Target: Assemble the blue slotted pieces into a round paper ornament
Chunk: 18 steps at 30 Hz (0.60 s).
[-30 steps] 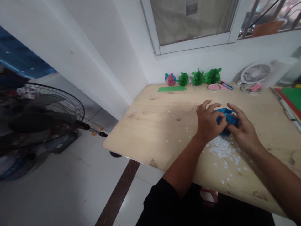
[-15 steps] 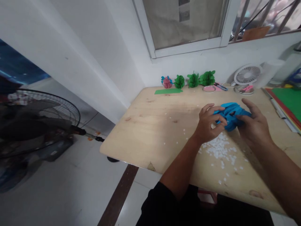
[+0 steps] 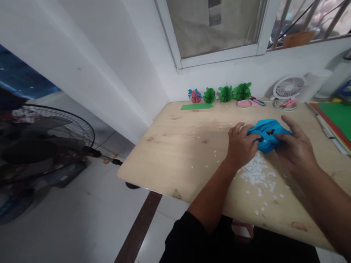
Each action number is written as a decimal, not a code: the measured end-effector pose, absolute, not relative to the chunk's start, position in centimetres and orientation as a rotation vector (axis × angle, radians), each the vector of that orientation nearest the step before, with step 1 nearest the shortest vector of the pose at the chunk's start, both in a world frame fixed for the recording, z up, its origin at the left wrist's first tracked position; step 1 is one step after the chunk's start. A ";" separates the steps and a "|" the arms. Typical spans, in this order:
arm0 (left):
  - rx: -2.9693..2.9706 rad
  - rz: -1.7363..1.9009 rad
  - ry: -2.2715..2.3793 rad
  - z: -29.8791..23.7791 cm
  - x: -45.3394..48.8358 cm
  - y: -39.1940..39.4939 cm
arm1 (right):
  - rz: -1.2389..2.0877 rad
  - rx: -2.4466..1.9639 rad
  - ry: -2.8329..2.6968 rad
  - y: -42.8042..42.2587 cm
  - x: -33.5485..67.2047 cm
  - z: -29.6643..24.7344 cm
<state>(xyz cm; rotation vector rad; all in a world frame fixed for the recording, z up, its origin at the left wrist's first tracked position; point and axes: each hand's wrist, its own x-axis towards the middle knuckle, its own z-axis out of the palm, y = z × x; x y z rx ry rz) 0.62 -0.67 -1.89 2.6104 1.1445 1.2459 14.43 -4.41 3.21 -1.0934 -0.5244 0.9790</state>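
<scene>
A folded blue paper piece (image 3: 265, 135) is held just above the wooden table (image 3: 181, 153) between both hands. My left hand (image 3: 241, 146) grips its left side with thumb and fingers. My right hand (image 3: 297, 149) grips its right side, index finger stretched over the top. Below the hands lies a scatter of small white paper bits (image 3: 259, 175) on the table.
Along the back wall stand a pink-and-blue paper ball (image 3: 194, 95) and three green ones (image 3: 225, 93), with a green paper strip (image 3: 196, 106) in front. A tape roll (image 3: 244, 103), a small white fan (image 3: 287, 87) and coloured sheets (image 3: 338, 124) lie right. A floor fan (image 3: 46, 142) stands left.
Both hands lifted the blue paper piece up and slightly right off the white bits, and it has spread wider between them. The view shifted a little left and down.
</scene>
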 end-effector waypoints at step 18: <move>2.320 1.379 1.228 -2.1 1.1 -0.4 | 1.089 -1.082 -0.487 -4.7 13.3 2.2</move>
